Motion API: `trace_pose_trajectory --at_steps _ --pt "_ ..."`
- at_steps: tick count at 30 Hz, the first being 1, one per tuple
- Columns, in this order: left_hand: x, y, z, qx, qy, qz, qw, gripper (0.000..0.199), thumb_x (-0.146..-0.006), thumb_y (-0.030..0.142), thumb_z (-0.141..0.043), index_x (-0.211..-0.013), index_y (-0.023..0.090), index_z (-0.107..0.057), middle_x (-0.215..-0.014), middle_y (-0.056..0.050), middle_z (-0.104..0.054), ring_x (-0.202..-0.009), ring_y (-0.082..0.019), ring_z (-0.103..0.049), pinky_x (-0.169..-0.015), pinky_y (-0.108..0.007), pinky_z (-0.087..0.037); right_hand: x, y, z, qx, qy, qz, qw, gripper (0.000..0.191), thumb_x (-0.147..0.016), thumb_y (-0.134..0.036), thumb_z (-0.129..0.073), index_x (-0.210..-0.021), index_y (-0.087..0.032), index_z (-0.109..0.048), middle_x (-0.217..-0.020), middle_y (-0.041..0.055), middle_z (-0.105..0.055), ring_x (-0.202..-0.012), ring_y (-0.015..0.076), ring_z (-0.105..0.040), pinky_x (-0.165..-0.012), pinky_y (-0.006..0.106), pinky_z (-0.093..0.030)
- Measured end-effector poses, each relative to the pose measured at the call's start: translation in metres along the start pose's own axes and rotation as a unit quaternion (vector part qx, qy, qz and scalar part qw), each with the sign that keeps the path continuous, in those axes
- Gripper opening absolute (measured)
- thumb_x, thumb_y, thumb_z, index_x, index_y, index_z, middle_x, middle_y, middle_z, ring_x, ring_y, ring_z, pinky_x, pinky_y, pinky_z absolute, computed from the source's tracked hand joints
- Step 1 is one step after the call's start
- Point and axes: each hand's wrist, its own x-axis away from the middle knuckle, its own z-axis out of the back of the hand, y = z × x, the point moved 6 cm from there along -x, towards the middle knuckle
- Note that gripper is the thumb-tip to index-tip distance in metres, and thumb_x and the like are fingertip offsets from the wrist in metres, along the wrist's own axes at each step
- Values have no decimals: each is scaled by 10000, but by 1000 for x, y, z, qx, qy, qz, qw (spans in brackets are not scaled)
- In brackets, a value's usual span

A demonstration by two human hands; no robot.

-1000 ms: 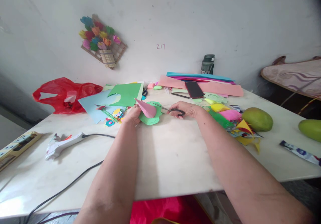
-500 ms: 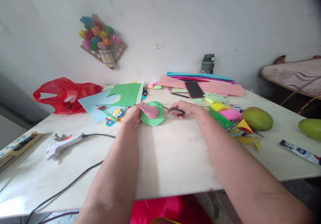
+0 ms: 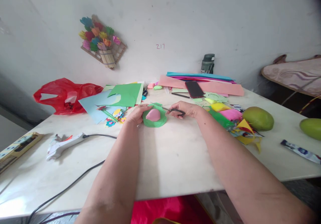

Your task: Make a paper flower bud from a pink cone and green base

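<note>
Over the middle of the table, my left hand (image 3: 137, 113) grips the left edge of a roundish green paper piece (image 3: 160, 119). A smooth pink teardrop-shaped piece (image 3: 153, 115) sits at the centre of this paper; what it is made of I cannot tell. My right hand (image 3: 184, 109) is closed round the black handles of a pair of scissors (image 3: 173, 110). Their blades point left and reach the upper right edge of the green paper. Whether the blades are cutting is too small to tell.
Left of me lie a white glue gun (image 3: 64, 146) with a black cord, a power strip (image 3: 18, 148) and a red plastic bag (image 3: 62, 95). Green paper (image 3: 127, 93) lies behind my left hand. On the right are a phone (image 3: 194, 89), a mango (image 3: 258, 118) and paper scraps (image 3: 247, 135).
The green paper has turned and shifted slightly right, so the pink piece now shows more end-on. My left fingers have moved along its edge. The scissors stay nearly in place.
</note>
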Motion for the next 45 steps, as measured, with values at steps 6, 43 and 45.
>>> trace_pose_trajectory --at_steps 6,43,45 --pt "0 -2 -2 -42 -16 4 999 211 -603 305 -767 -676 145 -650 -607 -1 -646 -510 -110 -568 -527 -234 -447 1 2 -1 0 -9 -17 1000 224 -632 -204 -618 -826 -104 -665 -474 -61 -436 -414 49 -364 -385 191 -251" --pt "-6 -8 -3 7 -29 -6 1000 200 -583 237 -775 -698 147 -639 -620 -5 -645 -522 -97 -584 -521 -199 -452 -14 11 -2 29 -13 17 999 213 -667 -308 -630 -591 -158 -499 -475 -49 -407 -385 44 -322 -370 199 -219" --pt "-6 -8 -3 8 -30 -7 999 209 -578 238 -778 -706 145 -640 -625 -6 -645 -524 -98 -584 -525 -201 -454 -15 11 -2 31 -16 23 999 229 -668 -328 -641 -599 -157 -507 -475 -50 -406 -385 44 -319 -368 197 -220"
